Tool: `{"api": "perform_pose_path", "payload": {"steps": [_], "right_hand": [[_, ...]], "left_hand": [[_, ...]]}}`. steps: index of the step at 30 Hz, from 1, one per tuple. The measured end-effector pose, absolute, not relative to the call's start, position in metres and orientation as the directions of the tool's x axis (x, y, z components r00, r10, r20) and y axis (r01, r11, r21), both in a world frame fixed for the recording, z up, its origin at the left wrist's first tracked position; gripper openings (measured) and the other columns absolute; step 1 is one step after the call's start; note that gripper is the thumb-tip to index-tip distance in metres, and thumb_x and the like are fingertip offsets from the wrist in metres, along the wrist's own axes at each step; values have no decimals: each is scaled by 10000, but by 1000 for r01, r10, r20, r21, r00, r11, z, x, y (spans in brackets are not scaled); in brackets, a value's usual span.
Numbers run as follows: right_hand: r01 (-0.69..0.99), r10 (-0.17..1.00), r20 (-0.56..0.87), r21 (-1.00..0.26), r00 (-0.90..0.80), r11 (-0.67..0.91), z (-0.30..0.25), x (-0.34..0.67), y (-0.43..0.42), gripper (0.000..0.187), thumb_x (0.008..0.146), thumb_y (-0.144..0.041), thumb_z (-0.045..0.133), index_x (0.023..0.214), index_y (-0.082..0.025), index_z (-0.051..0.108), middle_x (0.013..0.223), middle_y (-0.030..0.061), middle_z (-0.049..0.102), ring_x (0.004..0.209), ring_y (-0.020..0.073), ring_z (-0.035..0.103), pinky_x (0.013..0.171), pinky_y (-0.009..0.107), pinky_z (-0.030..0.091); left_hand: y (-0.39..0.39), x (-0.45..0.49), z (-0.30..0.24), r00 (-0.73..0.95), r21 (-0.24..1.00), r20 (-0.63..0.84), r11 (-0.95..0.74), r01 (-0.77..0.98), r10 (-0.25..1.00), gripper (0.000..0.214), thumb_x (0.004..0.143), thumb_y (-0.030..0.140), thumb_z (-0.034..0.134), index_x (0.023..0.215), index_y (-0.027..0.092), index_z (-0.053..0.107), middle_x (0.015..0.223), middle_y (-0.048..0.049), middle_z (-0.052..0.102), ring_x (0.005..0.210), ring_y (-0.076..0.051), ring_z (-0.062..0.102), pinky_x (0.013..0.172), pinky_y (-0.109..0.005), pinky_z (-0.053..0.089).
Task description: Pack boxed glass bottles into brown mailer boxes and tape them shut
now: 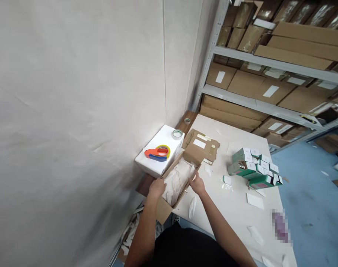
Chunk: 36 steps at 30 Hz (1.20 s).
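Note:
A long open cardboard box (163,211) lies at the left edge of the table, its end flaps folded out. Crumpled white packing paper (176,181) fills it, and anything underneath is hidden. My left hand (157,187) is closed on the box's left wall, fingertips over the rim against the paper. On the opposite wall, my right hand (197,184) grips the edge with its fingers curled. Just beyond my left hand, an orange and blue tape dispenser (158,152) with yellow tape rests on a white block (149,165).
Tape rolls (177,134) lie near the wall. Flattened cardboard (204,144) is behind the box. Several green-and-white cartons (255,168) stand to the right on the white table (235,128), among paper scraps (255,201). Shelves of brown boxes (247,83) line the back.

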State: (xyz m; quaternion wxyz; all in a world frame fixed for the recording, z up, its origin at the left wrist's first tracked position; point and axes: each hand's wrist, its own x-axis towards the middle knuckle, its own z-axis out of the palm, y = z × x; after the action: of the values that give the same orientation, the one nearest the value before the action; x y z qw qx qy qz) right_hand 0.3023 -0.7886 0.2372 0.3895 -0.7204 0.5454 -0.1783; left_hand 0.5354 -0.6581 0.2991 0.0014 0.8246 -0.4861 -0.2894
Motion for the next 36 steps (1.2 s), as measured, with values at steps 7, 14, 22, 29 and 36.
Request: {"api": "perform_pose_path", "payload": {"steps": [7, 14, 22, 29, 36], "right_hand": [[-575, -927, -230, -818, 297, 19, 230, 326, -805, 641, 804, -232, 605, 1444, -207, 570, 905, 57, 790, 876, 258, 764, 824, 381, 579], [-438, -950, -192, -897, 245, 68, 234, 329, -812, 718, 790, -294, 656, 1493, -235, 521, 1282, 107, 726, 1032, 247, 742, 858, 394, 606], [-330, -998, -56, -943, 40, 40, 272, 272, -831, 711, 854, -347, 622, 1544, -294, 459, 1543, 127, 537, 1266, 291, 642, 953, 444, 582], [-249, -980, -3, -967, -200, 54, 302, 148, -854, 724, 843, -378, 645, 1538, -280, 464, 1553, 141, 520, 1273, 302, 624, 964, 465, 572], [-231, -928, -43, -963, -369, 137, 293, 4, -871, 775, 838, -417, 646, 1569, -298, 419, 1580, 137, 488, 1288, 303, 610, 965, 472, 565]], "left_hand": [[-663, 523, 299, 389, 289, -440, -537, -792, -810, 423, 991, 267, 500, 1370, 119, 614, 1352, -223, 645, 1193, -324, 673, 936, -369, 508], [-661, 518, 326, 426, 421, -98, -425, -801, -899, 453, 1012, 306, 451, 1410, 154, 606, 1471, -192, 582, 1341, -330, 580, 1107, -442, 471], [-726, 470, 359, 191, 678, 155, -36, -734, -969, 472, 995, 345, 518, 1445, 219, 583, 1513, -127, 568, 1406, -277, 539, 1201, -478, 431], [-797, 376, 359, -61, 722, 46, 75, -688, -997, 490, 998, 343, 537, 1477, 241, 558, 1578, -113, 510, 1468, -274, 475, 1230, -491, 386], [-851, 256, 356, -312, 708, -147, 121, -696, -939, 574, 994, 343, 549, 1555, 247, 478, 1681, -105, 366, 1526, -277, 397, 1224, -443, 375]]}}
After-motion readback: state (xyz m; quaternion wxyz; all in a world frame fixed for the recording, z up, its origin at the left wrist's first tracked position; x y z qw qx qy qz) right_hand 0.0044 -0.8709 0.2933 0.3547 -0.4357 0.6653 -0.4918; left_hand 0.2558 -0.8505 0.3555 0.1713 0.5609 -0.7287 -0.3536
